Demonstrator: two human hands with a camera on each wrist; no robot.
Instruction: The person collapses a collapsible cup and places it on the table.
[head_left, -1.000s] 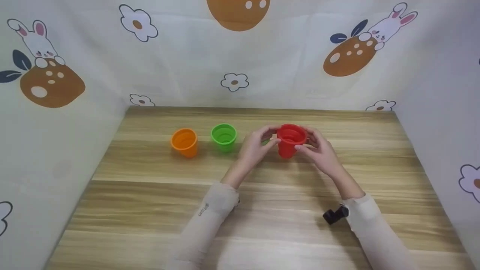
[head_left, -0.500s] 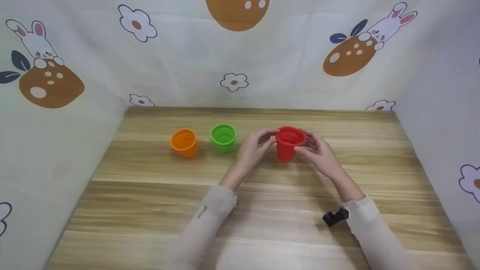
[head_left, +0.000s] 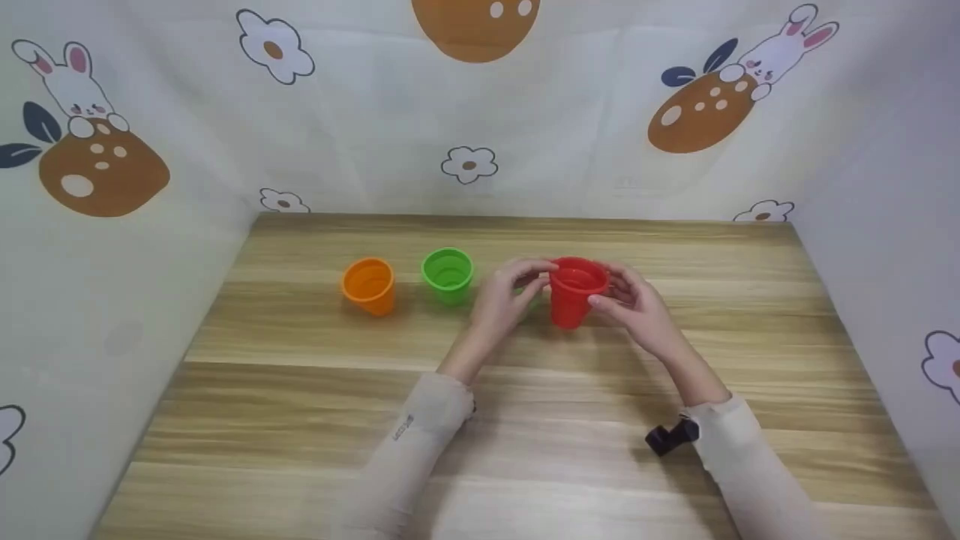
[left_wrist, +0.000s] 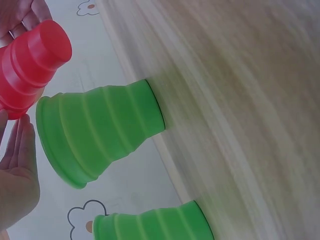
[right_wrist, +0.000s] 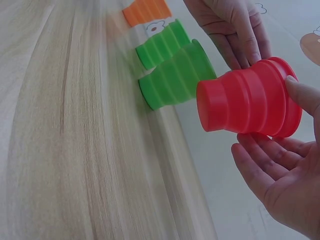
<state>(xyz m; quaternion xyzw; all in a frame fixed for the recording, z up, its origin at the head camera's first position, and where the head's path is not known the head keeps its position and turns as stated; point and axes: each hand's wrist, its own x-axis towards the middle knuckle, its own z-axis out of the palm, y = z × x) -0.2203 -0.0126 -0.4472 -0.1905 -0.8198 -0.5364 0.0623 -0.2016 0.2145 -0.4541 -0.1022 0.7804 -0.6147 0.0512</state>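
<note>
In the head view, a red ribbed cup stands upright between my two hands, right of the middle. Its whole base shows in both wrist views, so it is off the table. My right hand holds it near the rim, thumb on the front and fingers behind. On the other side, my left hand holds the rim between thumb and fingers. A green cup sits on the table close to the red one; my left hand hides most of it from the head camera. Another green cup stands farther left.
An orange cup stands on the wooden table at the far left of the row. Patterned white cloth rises behind the table and along the sides. A black device is attached at the right sleeve.
Both hands have brought the red cup slightly toward me and a little left. The orange cup and the left green cup have stayed in place.
</note>
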